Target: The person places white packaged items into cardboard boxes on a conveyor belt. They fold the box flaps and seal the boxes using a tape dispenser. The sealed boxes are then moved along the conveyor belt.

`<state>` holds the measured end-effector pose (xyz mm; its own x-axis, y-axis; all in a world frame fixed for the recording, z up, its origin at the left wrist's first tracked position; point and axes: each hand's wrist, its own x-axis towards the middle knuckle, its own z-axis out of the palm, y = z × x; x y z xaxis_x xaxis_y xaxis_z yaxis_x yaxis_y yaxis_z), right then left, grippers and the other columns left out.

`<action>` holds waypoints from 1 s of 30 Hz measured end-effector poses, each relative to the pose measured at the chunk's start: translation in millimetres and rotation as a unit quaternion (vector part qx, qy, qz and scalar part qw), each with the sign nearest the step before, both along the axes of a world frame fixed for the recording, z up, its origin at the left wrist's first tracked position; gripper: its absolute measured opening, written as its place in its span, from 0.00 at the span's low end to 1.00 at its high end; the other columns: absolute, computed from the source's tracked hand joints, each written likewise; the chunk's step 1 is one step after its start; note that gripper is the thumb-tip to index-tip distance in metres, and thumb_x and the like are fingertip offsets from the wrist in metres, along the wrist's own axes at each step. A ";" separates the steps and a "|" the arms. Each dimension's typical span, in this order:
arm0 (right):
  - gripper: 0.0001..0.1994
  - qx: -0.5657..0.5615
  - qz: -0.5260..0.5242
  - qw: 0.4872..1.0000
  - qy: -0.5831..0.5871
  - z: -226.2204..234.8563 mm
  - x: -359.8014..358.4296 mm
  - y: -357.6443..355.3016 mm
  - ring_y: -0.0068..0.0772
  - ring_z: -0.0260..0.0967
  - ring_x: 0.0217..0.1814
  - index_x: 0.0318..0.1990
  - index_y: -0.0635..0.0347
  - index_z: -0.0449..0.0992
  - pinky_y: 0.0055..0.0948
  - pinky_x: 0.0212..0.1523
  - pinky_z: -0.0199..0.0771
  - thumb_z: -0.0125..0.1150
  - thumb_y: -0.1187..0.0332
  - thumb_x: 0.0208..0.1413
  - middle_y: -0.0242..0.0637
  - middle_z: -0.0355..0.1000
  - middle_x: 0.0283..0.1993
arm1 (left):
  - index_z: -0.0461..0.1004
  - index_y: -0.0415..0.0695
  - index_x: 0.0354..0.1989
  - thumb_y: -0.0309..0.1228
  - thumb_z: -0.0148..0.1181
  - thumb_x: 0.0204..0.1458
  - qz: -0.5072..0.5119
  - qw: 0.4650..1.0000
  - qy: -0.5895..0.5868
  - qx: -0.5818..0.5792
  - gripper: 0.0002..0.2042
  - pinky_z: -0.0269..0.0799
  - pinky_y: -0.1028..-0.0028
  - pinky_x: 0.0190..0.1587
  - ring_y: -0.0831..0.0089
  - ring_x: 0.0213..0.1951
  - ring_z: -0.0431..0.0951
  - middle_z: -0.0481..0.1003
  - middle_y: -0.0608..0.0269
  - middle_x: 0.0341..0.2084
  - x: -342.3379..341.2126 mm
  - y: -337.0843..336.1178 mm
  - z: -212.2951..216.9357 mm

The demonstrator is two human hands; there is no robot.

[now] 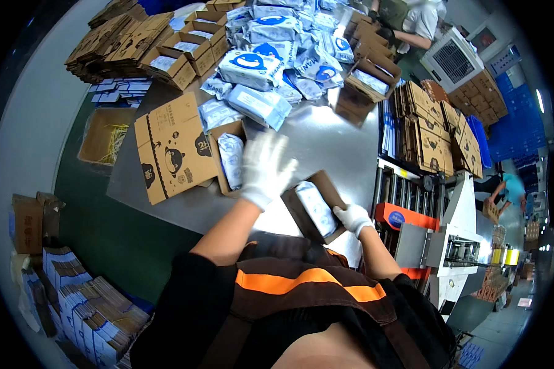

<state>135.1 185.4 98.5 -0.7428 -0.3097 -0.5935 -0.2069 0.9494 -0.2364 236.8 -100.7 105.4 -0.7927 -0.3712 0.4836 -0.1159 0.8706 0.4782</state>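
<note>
My right hand [354, 219], in a white glove, grips the right edge of a small open cardboard carton [332, 189]. A white plastic-wrapped pack [316, 208] lies in that carton, close to my body. My left hand [267, 165], also gloved, has its fingers spread and slightly blurred. It is over the right side of a second carton [216, 154], partly covering it, and I see nothing in its grasp. That carton holds another white pack [230, 158]. Just beyond my left hand lies a blue-and-white pack [258, 106], at the near edge of a pile of similar packs [252, 69].
A flat printed carton [173, 147] lies left on the metal table [332, 144]. Filled cartons [181, 69] stand far left, another [357, 101] far right. A roller conveyor with an orange-sided machine [406, 222] adjoins the right. A co-worker [415, 27] stands across the table.
</note>
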 end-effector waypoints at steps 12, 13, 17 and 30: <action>0.25 -0.105 0.144 0.983 -0.051 -6.7 25.0 -231.4 0.52 0.80 0.48 0.62 0.65 0.72 0.44 0.51 0.78 0.52 0.69 0.57 0.60 0.79 0.47 | 0.62 0.43 0.73 0.32 0.68 0.60 0.184 0.788 -0.062 0.585 0.33 0.69 0.66 0.62 0.67 0.61 0.73 0.74 0.61 0.61 189.7 -243.3 -63.0; 0.27 -0.075 0.247 0.966 -0.033 -7.0 39.6 -242.8 0.54 0.80 0.49 0.64 0.67 0.69 0.44 0.52 0.77 0.55 0.66 0.56 0.61 0.79 0.47 | 0.60 0.45 0.74 0.31 0.67 0.60 0.163 0.763 -0.032 0.625 0.34 0.69 0.63 0.62 0.66 0.62 0.72 0.73 0.61 0.62 187.0 -246.1 -51.1; 0.42 -0.193 0.109 0.970 -0.101 -67.2 97.2 -269.0 0.55 0.79 0.45 0.70 0.73 0.55 0.42 0.48 0.78 0.64 0.54 0.54 0.59 0.78 0.48 | 0.57 0.47 0.75 0.28 0.62 0.62 0.089 0.766 0.040 0.636 0.33 0.72 0.59 0.60 0.64 0.62 0.73 0.73 0.60 0.62 194.6 -318.7 -41.7; 0.53 -0.564 -0.023 0.796 0.221 101.2 1.1 -133.5 0.49 0.49 0.80 0.77 0.67 0.49 0.40 0.77 0.51 0.78 0.56 0.51 0.55 0.49 0.79 | 0.72 0.37 0.63 0.21 0.58 0.62 -0.022 0.981 0.066 0.179 0.20 0.68 0.73 0.60 0.69 0.55 0.75 0.75 0.57 0.51 141.1 -127.3 150.8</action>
<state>136.2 52.0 199.7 -0.8277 -0.4271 0.3640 -0.4772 0.1945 -0.8570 377.9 -228.0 256.2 -0.7508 -0.5030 0.4281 0.0015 0.6468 0.7627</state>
